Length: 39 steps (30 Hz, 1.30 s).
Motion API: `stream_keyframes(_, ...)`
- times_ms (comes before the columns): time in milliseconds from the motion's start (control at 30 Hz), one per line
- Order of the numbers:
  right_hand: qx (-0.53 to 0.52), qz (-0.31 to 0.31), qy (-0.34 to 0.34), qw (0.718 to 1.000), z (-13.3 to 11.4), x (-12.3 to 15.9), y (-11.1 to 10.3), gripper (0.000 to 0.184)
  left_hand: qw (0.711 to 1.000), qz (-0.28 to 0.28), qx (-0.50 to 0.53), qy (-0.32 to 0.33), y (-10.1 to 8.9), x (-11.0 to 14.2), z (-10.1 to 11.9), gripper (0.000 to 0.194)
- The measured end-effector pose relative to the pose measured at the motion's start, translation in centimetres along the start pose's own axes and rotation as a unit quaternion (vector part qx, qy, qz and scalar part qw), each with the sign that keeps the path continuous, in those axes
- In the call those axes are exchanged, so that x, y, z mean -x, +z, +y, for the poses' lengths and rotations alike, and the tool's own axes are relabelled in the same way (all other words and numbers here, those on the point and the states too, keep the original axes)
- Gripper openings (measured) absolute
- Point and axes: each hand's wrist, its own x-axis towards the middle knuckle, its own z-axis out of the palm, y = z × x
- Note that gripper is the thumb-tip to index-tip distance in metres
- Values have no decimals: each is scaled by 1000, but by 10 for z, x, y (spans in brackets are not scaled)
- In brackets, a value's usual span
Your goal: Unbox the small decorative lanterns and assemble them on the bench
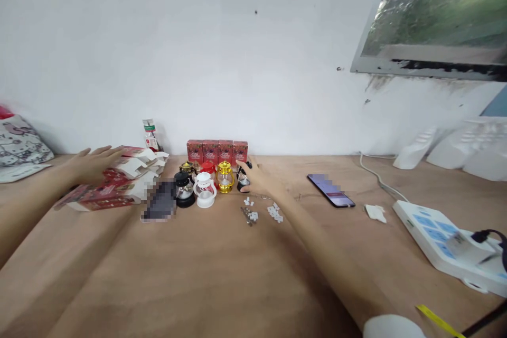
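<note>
My left hand (93, 165) lies with fingers outstretched on a stack of flattened red-and-white cardboard boxes (119, 185). Farther right, my right hand (259, 179) has its thumb and fingers around a small black lantern (243, 179), whose right side it hides. Next to that lantern is a gold lantern (225, 178). A white lantern (205, 190) and another black lantern (184, 190) stand in front of a red lantern (208, 168) and a bronze-coloured lantern (188, 169).
Several small red boxes (209, 152) line up behind the lanterns. Small white pieces (274, 213) and metal bits (248, 216) lie near my right forearm. A dark phone (160, 200), a lit phone (330, 190) and a white power strip (439, 237) occupy the table.
</note>
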Motion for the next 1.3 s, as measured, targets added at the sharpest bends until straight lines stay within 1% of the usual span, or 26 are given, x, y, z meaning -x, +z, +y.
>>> stream_keyframes(33,1,12,8,1000,-1,0,6,73,999,-34,6,16,-4,7,10,59)
stream_keyframes(67,3,24,19,1000,0,1,11,65,996,-69,37,43,-7,17,22,64)
stream_keyframes(133,2,54,42,998,2,6,17,53,979,-131,146,50,-7,42,52,75)
stream_keyframes(167,-1,77,47,996,4,9,19,51,963,-161,210,41,-3,58,69,72)
stream_keyframes(200,-9,112,45,993,6,13,20,50,942,-192,272,38,5,75,85,64)
stream_keyframes(233,-20,158,35,987,9,18,21,50,920,-216,325,33,17,93,100,54)
stream_keyframes(267,-34,215,14,976,10,25,21,51,897,-226,378,44,33,110,114,46)
stream_keyframes(300,-47,276,-16,960,10,32,22,52,870,-198,448,52,50,125,127,39)
stream_keyframes(333,-57,334,-53,939,9,40,23,54,831,-196,518,47,69,138,138,40)
stream_keyframes(367,-65,385,-95,916,6,49,25,56,783,-218,581,36,86,147,147,44)
stream_keyframes(400,-71,419,-137,895,1,58,28,59,745,-236,624,22,101,153,155,47)
stream_keyframes(433,-77,440,-176,878,-6,67,32,63,714,-254,653,9,113,156,161,51)
stream_keyframes(467,-89,444,-211,866,-13,76,36,66,685,-259,681,-3,121,155,167,60)
stream_keyframes(500,-103,437,-246,859,-21,83,42,68,667,-258,699,-13,125,152,173,68)
stream_keyframes(533,-118,432,-274,851,-28,88,48,70,658,-250,710,-22,126,148,178,73)
stream_keyframes(567,-128,433,-300,840,-33,92,53,70,657,-237,715,-30,127,143,182,77)
stream_keyframes(600,-137,435,-319,831,-37,94,58,69,662,-223,715,-37,126,138,186,76)
stream_keyframes(633,-145,438,-328,824,-40,95,62,68,672,-208,709,-44,126,134,189,73)
stream_keyframes(700,-160,444,-324,820,-40,94,68,66,701,-178,688,-51,129,129,193,61)
stream_keyframes(800,-176,445,-299,826,-35,93,70,63,738,-149,656,-50,139,128,193,50)
stream_keyframes(900,-176,435,-268,841,-32,94,70,53,753,-148,639,-56,144,129,192,49)
stream_keyframes(1000,-169,421,-204,867,-33,95,71,36,767,-147,621,-72,142,131,193,47)
stream_keyframes(1067,-143,418,-181,879,-35,95,71,26,766,-145,620,-86,138,133,196,48)
stream_keyframes(1100,-124,418,-183,881,-35,96,70,22,761,-142,626,-92,136,134,198,48)
stream_keyframes(1200,-88,410,-219,881,-36,98,69,16,746,-116,645,-115,133,136,202,49)
stream_keyframes(1300,-92,393,-241,883,-35,100,69,10,734,-92,659,-136,134,138,203,48)
